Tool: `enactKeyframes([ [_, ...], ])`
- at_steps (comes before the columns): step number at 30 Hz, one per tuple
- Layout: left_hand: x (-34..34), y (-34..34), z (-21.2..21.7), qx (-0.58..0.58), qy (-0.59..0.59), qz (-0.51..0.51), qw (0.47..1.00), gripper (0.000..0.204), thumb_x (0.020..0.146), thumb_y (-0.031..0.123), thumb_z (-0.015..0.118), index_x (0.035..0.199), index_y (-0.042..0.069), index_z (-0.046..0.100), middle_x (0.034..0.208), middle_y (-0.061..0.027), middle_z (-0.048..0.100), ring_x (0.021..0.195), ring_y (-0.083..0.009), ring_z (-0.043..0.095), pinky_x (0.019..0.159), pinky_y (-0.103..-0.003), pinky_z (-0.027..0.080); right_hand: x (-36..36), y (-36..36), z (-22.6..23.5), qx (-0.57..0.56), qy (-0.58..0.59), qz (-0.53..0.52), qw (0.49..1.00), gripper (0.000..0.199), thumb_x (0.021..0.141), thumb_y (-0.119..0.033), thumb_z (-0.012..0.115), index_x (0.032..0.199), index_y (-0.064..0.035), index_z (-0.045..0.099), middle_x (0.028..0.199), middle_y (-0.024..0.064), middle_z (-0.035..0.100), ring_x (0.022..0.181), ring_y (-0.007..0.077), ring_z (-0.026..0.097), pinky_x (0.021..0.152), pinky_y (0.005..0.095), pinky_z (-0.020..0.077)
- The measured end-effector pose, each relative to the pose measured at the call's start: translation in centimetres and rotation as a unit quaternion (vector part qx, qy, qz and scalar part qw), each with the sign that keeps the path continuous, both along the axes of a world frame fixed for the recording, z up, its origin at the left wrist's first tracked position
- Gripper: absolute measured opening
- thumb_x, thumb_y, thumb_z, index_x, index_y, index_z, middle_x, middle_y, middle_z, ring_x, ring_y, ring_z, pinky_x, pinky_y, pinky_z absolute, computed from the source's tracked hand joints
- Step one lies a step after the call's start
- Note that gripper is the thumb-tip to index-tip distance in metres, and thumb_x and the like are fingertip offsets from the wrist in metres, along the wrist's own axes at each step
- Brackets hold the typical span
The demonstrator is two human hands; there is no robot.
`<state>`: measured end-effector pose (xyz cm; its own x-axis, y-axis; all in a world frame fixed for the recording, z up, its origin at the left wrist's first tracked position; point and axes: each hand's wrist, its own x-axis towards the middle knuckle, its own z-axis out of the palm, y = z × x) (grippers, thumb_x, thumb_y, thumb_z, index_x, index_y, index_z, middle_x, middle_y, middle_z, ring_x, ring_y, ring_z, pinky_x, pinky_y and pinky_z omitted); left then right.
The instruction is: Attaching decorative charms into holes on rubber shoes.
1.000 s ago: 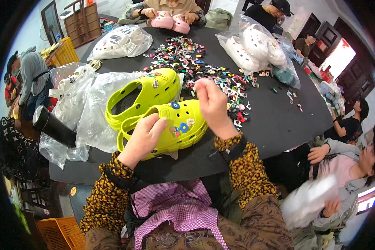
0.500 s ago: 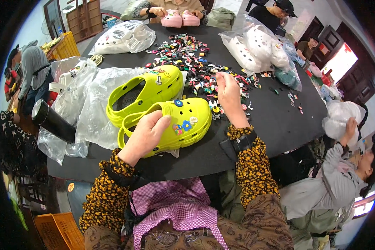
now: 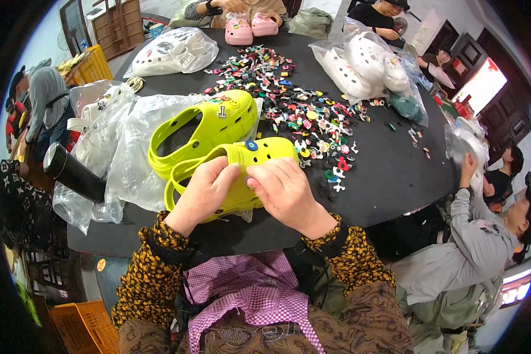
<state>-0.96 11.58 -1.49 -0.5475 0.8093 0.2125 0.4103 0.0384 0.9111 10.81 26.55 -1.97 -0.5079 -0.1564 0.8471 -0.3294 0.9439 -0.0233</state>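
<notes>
I judge the lime-green clog [image 3: 239,194] light, springy; left hand [image 3: 199,192] clamps its rim (good hold), right hand [image 3: 288,193] pinched, contents unclear.

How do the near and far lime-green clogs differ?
The left hand holds the near clog, the right hand partly covering it; neither holds the far clog. The near clog shows a round blue charm, the far clog a grey charm and yellow charm. Both are lime-green and perforated.

My apron [image 3: 248,286] is purple-white checked. On its both sides are my yellow-black flowered sleeves [image 3: 150,274] and brown patterned garment [image 3: 369,312].
</notes>
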Motion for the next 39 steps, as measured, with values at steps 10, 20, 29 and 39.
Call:
enactKeyframes([
  [10, 0.0, 0.1, -0.5, 0.002, 0.02, 0.007, 1.0, 0.024, 0.097, 0.015, 0.052, 0.093, -0.006, 0.06, 0.077, -0.0115, 0.064, 0.071, -0.0141, 0.055, 0.066, -0.032, 0.047, -2.6, 0.0, -0.7, 0.005, 0.029, -0.029, 0.999, 0.021, 0.081, -0.014, 0.07, 0.099, -0.0059, 0.062, 0.076, 0.0062, 0.061, 0.071, 0.0247, 0.06, 0.065, 0.0367, 0.0482],
  [20, 0.3, 0.1, -0.4, 0.002, 0.006, 0.003, 1.0, 0.023, 0.096, 0.015, 0.052, 0.09, -0.006, 0.06, 0.073, -0.0137, 0.062, 0.069, -0.015, 0.055, 0.064, -0.033, 0.046, -2.6, 0.3, -1.0, 0.021, 0.04, -0.009, 0.999, 0.021, 0.081, -0.013, 0.069, 0.098, -0.0051, 0.061, 0.069, 0.0044, 0.056, 0.063, 0.0224, 0.058, 0.058, 0.0351, 0.0444],
  [29, 0.4, 0.0, -0.4, 0.006, 0.028, 0.009, 1.0, 0.022, 0.095, 0.013, 0.05, 0.087, -0.005, 0.059, 0.074, -0.0152, 0.062, 0.068, -0.0173, 0.056, 0.064, -0.034, 0.045, -2.4, 0.1, -0.7, 0.035, 0.059, 0.017, 0.997, 0.015, 0.084, -0.014, 0.067, 0.094, -0.0055, 0.061, 0.065, 0.0013, 0.051, 0.058, 0.0184, 0.052, 0.056, 0.0329, 0.041],
  [39, -0.5, 0.1, -0.4, 0.016, -0.095, 0.029, 0.995, 0.027, 0.098, 0.018, 0.049, 0.094, -0.005, 0.062, 0.081, -0.0091, 0.066, 0.076, -0.0136, 0.058, 0.07, -0.032, 0.047, -1.9, -0.3, -0.7, 0.06, 0.06, 0.052, 0.995, 0.014, 0.084, -0.014, 0.067, 0.093, -0.0053, 0.06, 0.065, 0.0006, 0.052, 0.056, 0.0176, 0.051, 0.055, 0.0331, 0.0413],
])
